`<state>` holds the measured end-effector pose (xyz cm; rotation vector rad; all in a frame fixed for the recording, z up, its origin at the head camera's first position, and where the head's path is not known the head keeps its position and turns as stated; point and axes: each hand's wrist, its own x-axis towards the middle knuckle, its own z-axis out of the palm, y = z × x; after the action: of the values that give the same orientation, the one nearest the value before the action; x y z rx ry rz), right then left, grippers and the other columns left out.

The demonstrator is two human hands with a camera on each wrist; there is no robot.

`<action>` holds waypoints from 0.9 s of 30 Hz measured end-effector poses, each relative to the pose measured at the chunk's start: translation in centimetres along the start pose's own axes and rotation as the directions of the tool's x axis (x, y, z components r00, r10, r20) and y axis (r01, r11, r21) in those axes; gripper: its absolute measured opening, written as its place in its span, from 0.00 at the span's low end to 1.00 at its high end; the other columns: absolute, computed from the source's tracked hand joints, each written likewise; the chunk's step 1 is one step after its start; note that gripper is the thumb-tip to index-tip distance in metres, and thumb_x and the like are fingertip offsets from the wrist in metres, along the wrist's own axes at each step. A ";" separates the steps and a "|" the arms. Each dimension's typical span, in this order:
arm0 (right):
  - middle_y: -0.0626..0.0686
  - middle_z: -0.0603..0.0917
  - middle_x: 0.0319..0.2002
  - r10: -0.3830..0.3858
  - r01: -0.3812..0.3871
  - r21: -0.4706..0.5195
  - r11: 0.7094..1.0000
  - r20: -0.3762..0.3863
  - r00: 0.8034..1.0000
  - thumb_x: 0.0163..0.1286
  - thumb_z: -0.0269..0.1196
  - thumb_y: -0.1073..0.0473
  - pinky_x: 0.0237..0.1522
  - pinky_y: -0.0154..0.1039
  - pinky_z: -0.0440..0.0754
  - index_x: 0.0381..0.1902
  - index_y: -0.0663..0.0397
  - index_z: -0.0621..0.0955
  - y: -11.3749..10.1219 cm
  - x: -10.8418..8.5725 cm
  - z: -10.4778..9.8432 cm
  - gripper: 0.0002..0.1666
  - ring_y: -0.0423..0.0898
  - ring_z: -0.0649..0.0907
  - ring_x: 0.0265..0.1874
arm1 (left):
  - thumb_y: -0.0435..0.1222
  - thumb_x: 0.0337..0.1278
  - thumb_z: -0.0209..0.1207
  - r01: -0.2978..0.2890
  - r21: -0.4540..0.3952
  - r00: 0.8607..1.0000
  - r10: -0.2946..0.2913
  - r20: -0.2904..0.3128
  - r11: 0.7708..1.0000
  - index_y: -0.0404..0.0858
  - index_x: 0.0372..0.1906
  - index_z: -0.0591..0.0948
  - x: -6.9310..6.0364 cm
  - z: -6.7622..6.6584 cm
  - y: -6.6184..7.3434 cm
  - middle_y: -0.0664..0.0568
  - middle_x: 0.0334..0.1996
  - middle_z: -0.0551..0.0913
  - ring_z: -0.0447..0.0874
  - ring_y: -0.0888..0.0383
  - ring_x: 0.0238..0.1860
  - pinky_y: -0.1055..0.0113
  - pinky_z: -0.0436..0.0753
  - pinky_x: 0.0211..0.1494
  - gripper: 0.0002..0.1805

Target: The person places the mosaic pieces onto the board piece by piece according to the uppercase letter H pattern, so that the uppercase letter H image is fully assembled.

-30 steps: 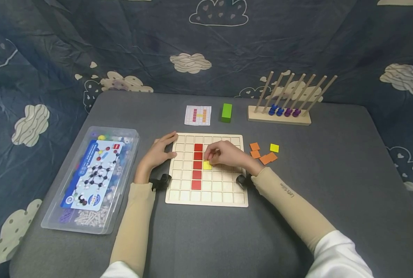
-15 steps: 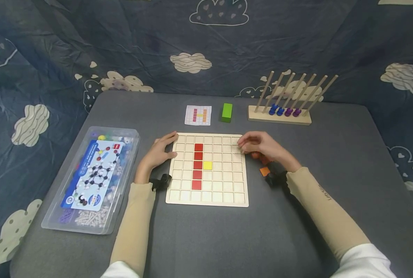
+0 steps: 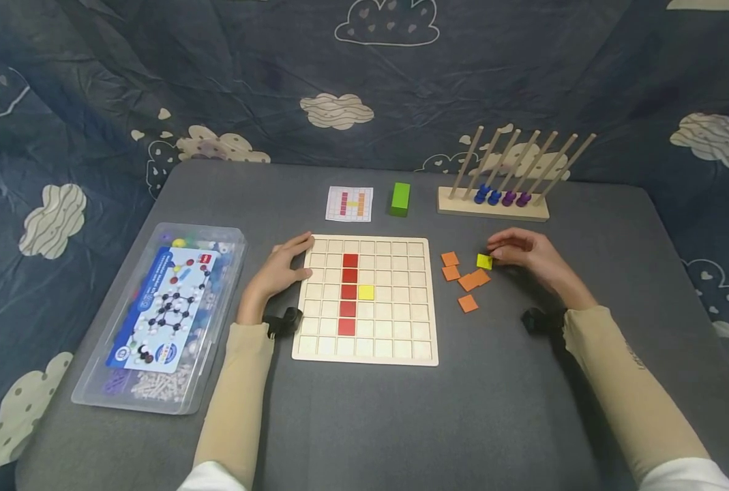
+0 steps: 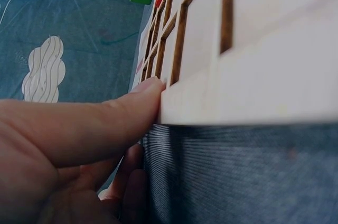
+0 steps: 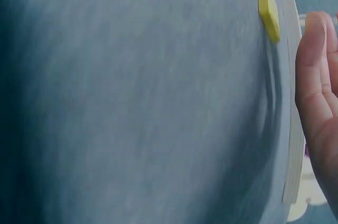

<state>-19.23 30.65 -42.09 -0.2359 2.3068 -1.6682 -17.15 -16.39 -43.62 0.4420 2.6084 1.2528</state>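
The right hand is relaxed with its fingers extended, just beside a loose yellow tile lying on the tabletop to the right of the wooden grid board. Orange tiles lie between that tile and the board. The left hand has its fingers spread, the thumb touching the board's left edge. On the grid, five red tiles form a column, and a second yellow tile sits immediately right of the middle one.
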 end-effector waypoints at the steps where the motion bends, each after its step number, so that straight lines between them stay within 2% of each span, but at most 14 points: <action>1: 0.49 0.84 0.44 0.003 -0.003 -0.007 1.000 -0.009 1.000 0.68 0.61 0.63 0.40 0.31 0.80 0.54 0.70 0.75 0.2 -0.1 -0.2 0.20 0.40 0.83 0.40 | 0.27 0.59 0.59 0.001 0.001 1.000 -0.001 0.001 1.000 0.27 0.70 0.60 0.0 0.0 0.0 0.40 0.73 0.54 0.49 0.39 0.69 0.44 0.55 0.65 0.35; 7: 0.44 0.83 0.43 0.041 -0.042 -0.021 0.999 -0.031 0.999 0.68 0.61 0.65 0.39 0.31 0.79 0.55 0.70 0.74 0.7 -0.6 -0.9 0.21 0.38 0.83 0.39 | 0.27 0.59 0.59 -0.004 -0.002 1.000 0.004 0.003 1.000 0.26 0.70 0.60 0.0 0.0 0.0 0.40 0.73 0.54 0.49 0.39 0.69 0.44 0.55 0.65 0.35; 11: 0.47 0.83 0.44 0.061 -0.064 -0.113 0.992 -0.034 0.998 0.67 0.62 0.64 0.38 0.29 0.78 0.57 0.70 0.74 0.5 -0.7 -0.8 0.23 0.36 0.81 0.38 | 0.28 0.59 0.60 -0.007 -0.009 1.000 0.007 0.004 1.000 0.26 0.70 0.60 -0.1 0.0 0.1 0.39 0.73 0.53 0.50 0.39 0.68 0.44 0.55 0.65 0.35; 15: 0.59 0.80 0.48 0.052 -0.056 -0.245 0.968 -0.023 0.998 0.67 0.63 0.64 0.37 0.28 0.75 0.57 0.68 0.75 0.3 -0.5 -0.4 0.23 0.36 0.78 0.38 | 0.28 0.60 0.59 -0.006 -0.009 1.000 0.006 0.004 1.000 0.26 0.70 0.60 -0.1 0.0 0.0 0.40 0.73 0.53 0.49 0.39 0.69 0.44 0.55 0.65 0.35; 18: 0.65 0.78 0.50 0.036 -0.037 -0.301 0.953 -0.007 0.999 0.66 0.63 0.65 0.37 0.29 0.74 0.56 0.68 0.76 0.1 -0.3 0.0 0.21 0.38 0.77 0.39 | 0.28 0.60 0.59 -0.007 -0.008 1.000 0.007 0.003 1.000 0.26 0.70 0.60 -0.1 0.1 0.0 0.40 0.73 0.54 0.49 0.39 0.69 0.44 0.55 0.65 0.35; 22: 0.65 0.78 0.48 0.026 -0.024 -0.352 0.936 0.001 1.000 0.64 0.63 0.69 0.36 0.29 0.73 0.54 0.69 0.77 0.0 0.1 0.7 0.20 0.45 0.76 0.40 | 0.28 0.60 0.59 -0.007 -0.006 1.000 0.007 0.000 1.000 0.26 0.70 0.60 0.0 0.1 0.0 0.40 0.73 0.54 0.50 0.39 0.69 0.44 0.55 0.65 0.35; 27: 0.64 0.79 0.46 0.042 -0.042 -0.448 0.893 -0.010 0.999 0.63 0.63 0.71 0.39 0.35 0.72 0.51 0.68 0.78 -0.1 0.7 1.3 0.17 0.51 0.75 0.41 | 0.27 0.60 0.59 -0.004 -0.006 1.000 0.004 0.000 1.000 0.27 0.70 0.60 0.0 0.0 0.0 0.40 0.73 0.54 0.49 0.39 0.69 0.44 0.55 0.65 0.35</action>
<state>-19.44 29.27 -42.49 -0.2756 2.6489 -1.0902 -17.16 -16.35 -43.64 0.4459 2.6045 1.2622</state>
